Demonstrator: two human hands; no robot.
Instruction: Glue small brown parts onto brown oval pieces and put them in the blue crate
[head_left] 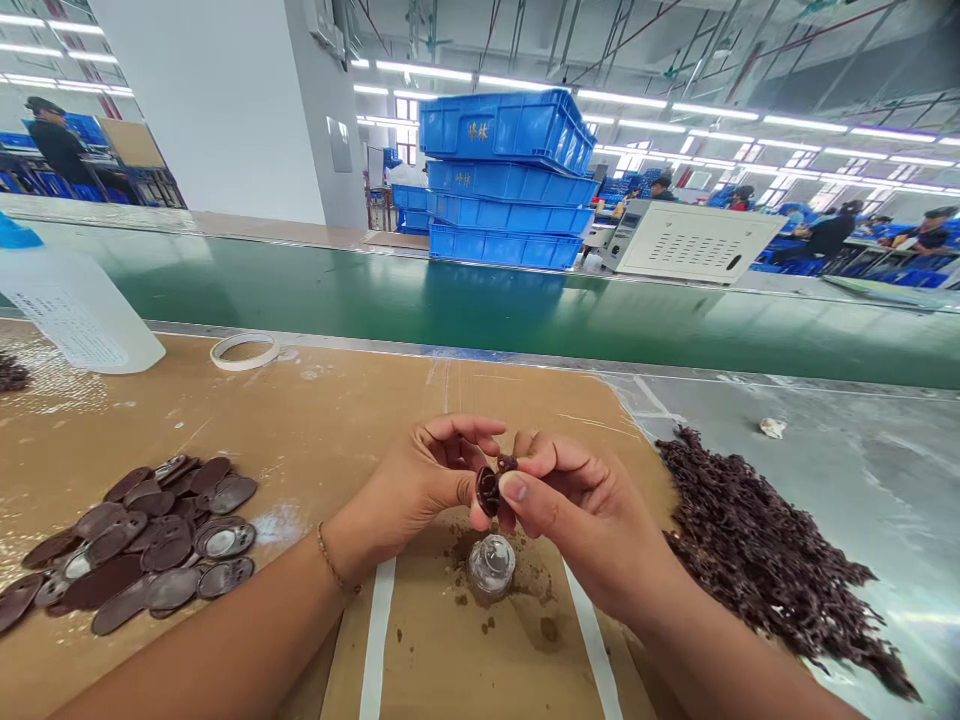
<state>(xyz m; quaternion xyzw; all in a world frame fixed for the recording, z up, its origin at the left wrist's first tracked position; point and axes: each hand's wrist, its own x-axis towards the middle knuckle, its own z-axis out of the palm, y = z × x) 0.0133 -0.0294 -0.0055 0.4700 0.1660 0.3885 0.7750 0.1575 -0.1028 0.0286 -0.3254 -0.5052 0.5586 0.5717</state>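
Note:
Near the middle of the table, my left hand [431, 465] is closed on a dark brown oval piece [487, 491], held on edge between thumb and fingers. My right hand [574, 490] pinches a small dark brown part [507, 463] right against the oval piece. The two parts meet at the fingertips, and my fingers partly hide them. Just below the hands stands a small clear glass jar [491, 566] on the brown board, with dark wet spots around it. To the left lies a loose pile of flat dark brown oval pieces [161, 535].
A heap of small dark brown parts [757, 550] lies at right. A roll of tape [244, 352] and a plastic bottle with a blue cap [75, 300] are at left. Beyond runs a green conveyor belt [322, 290], with stacked blue crates [510, 180] behind it. Several people sit far back.

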